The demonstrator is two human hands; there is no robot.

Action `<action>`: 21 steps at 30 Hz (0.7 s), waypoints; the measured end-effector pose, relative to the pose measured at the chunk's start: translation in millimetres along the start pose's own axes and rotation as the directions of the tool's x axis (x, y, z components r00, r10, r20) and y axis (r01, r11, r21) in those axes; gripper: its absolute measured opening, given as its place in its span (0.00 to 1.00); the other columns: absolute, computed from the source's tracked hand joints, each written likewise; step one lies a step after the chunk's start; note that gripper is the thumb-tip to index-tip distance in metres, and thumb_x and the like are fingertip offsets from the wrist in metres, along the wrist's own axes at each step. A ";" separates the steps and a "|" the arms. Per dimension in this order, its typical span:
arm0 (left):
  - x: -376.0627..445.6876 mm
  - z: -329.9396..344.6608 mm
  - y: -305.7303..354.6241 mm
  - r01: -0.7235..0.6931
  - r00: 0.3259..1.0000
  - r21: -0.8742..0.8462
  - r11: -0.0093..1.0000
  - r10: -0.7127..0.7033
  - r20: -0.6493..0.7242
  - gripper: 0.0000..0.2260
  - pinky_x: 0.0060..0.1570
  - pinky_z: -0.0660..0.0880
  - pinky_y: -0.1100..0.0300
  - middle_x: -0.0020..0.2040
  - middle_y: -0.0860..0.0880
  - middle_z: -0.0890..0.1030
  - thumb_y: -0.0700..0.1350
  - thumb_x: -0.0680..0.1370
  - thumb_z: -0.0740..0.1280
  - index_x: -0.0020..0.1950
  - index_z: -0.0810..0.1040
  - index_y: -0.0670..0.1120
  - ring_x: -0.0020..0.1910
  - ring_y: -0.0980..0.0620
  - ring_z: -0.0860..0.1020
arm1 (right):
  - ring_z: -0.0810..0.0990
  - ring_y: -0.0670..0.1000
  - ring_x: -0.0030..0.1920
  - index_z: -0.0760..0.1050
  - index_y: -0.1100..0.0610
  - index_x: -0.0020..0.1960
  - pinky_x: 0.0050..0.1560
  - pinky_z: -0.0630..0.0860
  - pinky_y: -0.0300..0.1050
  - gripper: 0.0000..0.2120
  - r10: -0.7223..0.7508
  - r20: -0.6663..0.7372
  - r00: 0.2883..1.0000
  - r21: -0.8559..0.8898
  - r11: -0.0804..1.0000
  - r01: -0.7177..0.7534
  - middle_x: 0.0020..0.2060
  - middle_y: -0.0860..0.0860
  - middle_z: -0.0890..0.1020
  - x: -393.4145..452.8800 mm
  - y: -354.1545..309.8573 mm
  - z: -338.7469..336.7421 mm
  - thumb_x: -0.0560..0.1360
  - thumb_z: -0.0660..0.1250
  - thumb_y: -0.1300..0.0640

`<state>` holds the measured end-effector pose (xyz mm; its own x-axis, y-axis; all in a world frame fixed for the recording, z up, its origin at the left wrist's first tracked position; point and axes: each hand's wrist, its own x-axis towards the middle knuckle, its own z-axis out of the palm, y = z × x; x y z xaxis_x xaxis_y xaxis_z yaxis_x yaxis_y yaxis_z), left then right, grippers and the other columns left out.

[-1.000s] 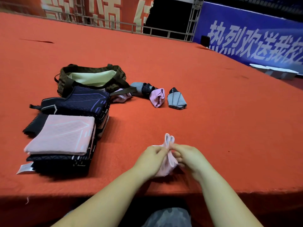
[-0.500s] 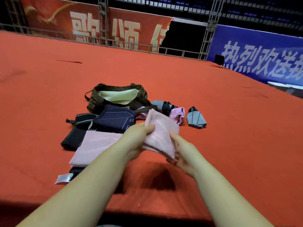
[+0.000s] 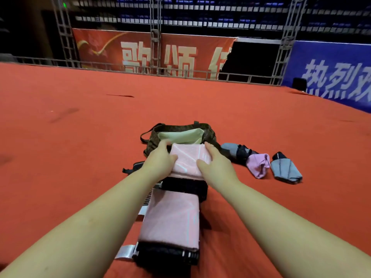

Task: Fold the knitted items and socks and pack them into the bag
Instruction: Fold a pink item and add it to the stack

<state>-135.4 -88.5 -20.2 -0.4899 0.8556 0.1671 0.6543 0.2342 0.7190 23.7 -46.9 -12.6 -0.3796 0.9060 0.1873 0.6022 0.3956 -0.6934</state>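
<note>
Whereas half a second ago the folded pink piece (image 3: pixel 188 159) was held up in the air nearer the body, it now sits between both hands right at the near lip of the bag (image 3: pixel 180 135), on or just over a dark stack (image 3: pixel 184 186) that lies in front of the bag's mouth. The left hand (image 3: pixel 160 159) clasps its left edge, fingers curled over the far corner and thumb on top; the right hand (image 3: pixel 215 164) grips the right edge in the same way (so neither hand is free). The bag stands open, its pale lining showing, and nothing can be seen inside it from here. This suggests the folding of this piece is finished and packing, or stacking beside the bag, is under way; which of the two I cannot tell. Nearer the person lies a second stack topped by a pink knitted piece (image 3: pixel 170 221), and to the right of the bag three folded socks wait: grey-and-black (image 3: pixel 236 151), pink (image 3: pixel 258 165), grey (image 3: pixel 285 170). Much therefore remains unpacked.
</note>
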 end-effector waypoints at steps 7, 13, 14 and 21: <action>10.9 13.3 -34.4 -0.284 0.952 0.600 0.748 0.147 0.267 0.22 0.65 0.64 0.51 0.75 0.42 0.58 0.53 0.82 0.51 0.77 0.54 0.54 0.68 0.41 0.64 | 0.63 0.58 0.68 0.60 0.47 0.74 0.65 0.63 0.50 0.25 0.048 0.093 0.995 -0.586 0.810 0.016 0.70 0.57 0.63 8.5 14.8 26.6 0.78 0.56 0.44; 15.0 8.4 -43.3 -0.434 0.881 0.651 0.623 0.143 0.451 0.27 0.73 0.51 0.51 0.78 0.54 0.42 0.60 0.81 0.45 0.78 0.46 0.52 0.77 0.48 0.43 | 0.42 0.51 0.77 0.47 0.51 0.78 0.74 0.42 0.53 0.26 -0.063 0.388 0.920 -0.604 0.737 0.305 0.77 0.50 0.44 15.9 29.0 30.7 0.82 0.45 0.45; 15.5 8.8 -45.3 -0.435 0.874 0.634 0.640 0.129 0.469 0.28 0.73 0.50 0.51 0.78 0.54 0.42 0.61 0.81 0.45 0.78 0.45 0.52 0.77 0.49 0.43 | 0.42 0.51 0.77 0.45 0.51 0.78 0.74 0.41 0.53 0.27 -0.042 0.420 0.907 -0.587 0.749 0.307 0.77 0.50 0.43 16.3 32.1 31.1 0.82 0.44 0.44; 10.3 10.3 -38.8 -0.420 0.864 0.647 0.637 0.062 0.500 0.28 0.73 0.49 0.51 0.78 0.54 0.42 0.62 0.81 0.44 0.78 0.42 0.53 0.77 0.49 0.44 | 0.42 0.50 0.77 0.42 0.51 0.78 0.74 0.42 0.53 0.28 0.013 0.443 0.897 -0.594 0.754 0.282 0.77 0.50 0.42 12.5 37.3 31.5 0.82 0.43 0.43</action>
<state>-159.9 -84.0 -53.3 -0.0949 0.9844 -0.1483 0.9949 0.0887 -0.0481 19.3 -25.5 -58.0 -0.6437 0.7507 -0.1488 0.7635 0.6434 -0.0567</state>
